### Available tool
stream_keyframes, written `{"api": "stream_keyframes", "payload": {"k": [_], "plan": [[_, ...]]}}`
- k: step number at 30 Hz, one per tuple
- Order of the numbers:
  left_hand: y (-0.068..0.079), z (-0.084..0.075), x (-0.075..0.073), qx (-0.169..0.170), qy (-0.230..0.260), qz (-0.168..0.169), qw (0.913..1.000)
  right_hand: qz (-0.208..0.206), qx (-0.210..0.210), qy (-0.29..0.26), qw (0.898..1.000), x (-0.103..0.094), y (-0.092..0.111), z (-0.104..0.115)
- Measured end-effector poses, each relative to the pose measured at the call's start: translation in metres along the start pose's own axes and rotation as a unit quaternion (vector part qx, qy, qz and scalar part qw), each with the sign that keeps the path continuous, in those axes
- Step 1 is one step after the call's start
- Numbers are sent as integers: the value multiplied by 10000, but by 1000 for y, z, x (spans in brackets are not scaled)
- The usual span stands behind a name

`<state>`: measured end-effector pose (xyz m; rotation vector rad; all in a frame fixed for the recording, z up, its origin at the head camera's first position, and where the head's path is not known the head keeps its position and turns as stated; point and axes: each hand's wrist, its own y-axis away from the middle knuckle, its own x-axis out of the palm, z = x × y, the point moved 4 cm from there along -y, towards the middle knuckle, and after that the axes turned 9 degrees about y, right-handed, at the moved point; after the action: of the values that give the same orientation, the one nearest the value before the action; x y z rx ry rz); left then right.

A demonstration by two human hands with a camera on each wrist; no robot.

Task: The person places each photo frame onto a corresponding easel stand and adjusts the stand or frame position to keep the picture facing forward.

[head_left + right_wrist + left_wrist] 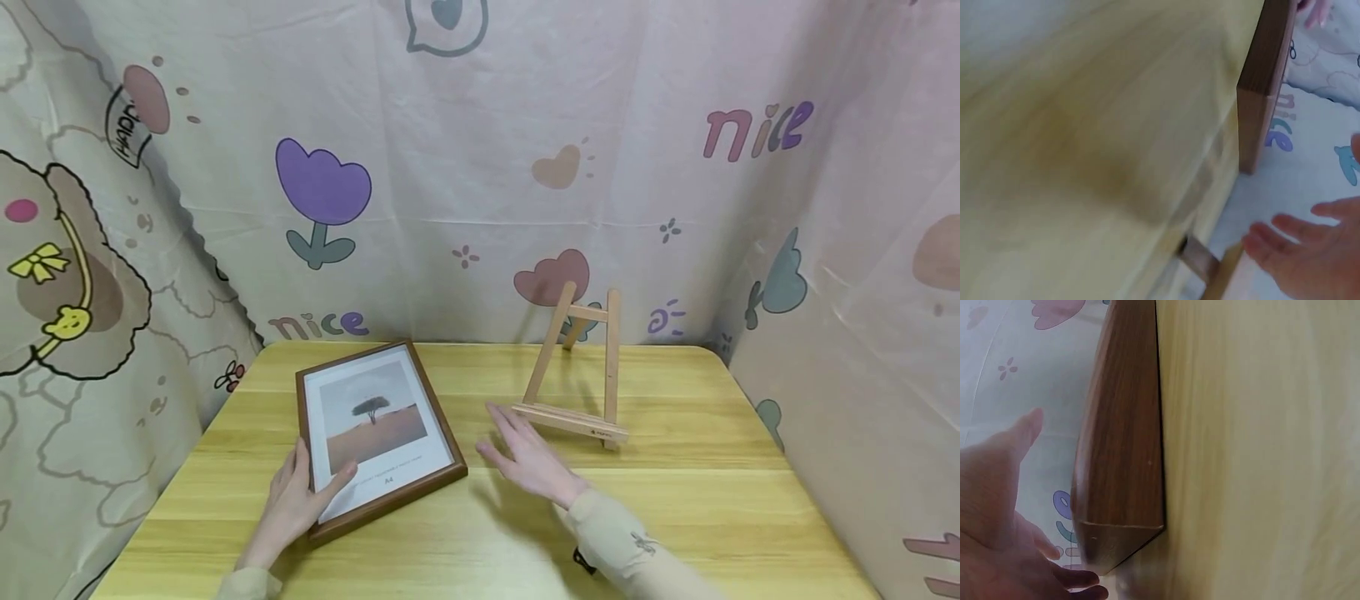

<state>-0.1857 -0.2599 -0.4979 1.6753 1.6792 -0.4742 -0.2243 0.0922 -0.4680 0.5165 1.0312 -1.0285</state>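
Spreading its grip wide, the left hand (291, 507) sits at the left edge of a brown framed picture (375, 442), the thumb over its front and the fingers along its side; whether they press on it is hard to tell. The framed picture lies askew on the counter (697, 483). Farther right, the right hand (538, 465) extends with a wide, empty grip, fingertips near the ledge of a small wooden easel (570, 420).

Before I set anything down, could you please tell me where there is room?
Bare tabletop lies right of the easel, and far back between easel and picture frame. Crowded: where the left hand meets the frame, and around the right hand.
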Motion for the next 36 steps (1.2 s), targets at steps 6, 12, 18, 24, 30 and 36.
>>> {"api": "stream_keyframes", "payload": {"k": [6,12,18,24,30,36], "plan": [[5,5,5,-282,102,40,9995,802,13,-847,9932,22,-19,9],[12,8,9,-339,55,-38,9994,1072,-172,-1207,9867,39,-32,16],[16,11,12,-344,66,-173,9992,1163,-256,-1343,9838,48,-45,18],[17,16,12,-399,100,-141,9991,1337,-227,-1544,9787,55,-56,16],[18,20,11,-355,273,32,9990,1461,-71,-1294,9808,57,-61,14],[18,23,9,-267,392,153,9988,1463,-46,-1024,9839,58,-63,15]]}}
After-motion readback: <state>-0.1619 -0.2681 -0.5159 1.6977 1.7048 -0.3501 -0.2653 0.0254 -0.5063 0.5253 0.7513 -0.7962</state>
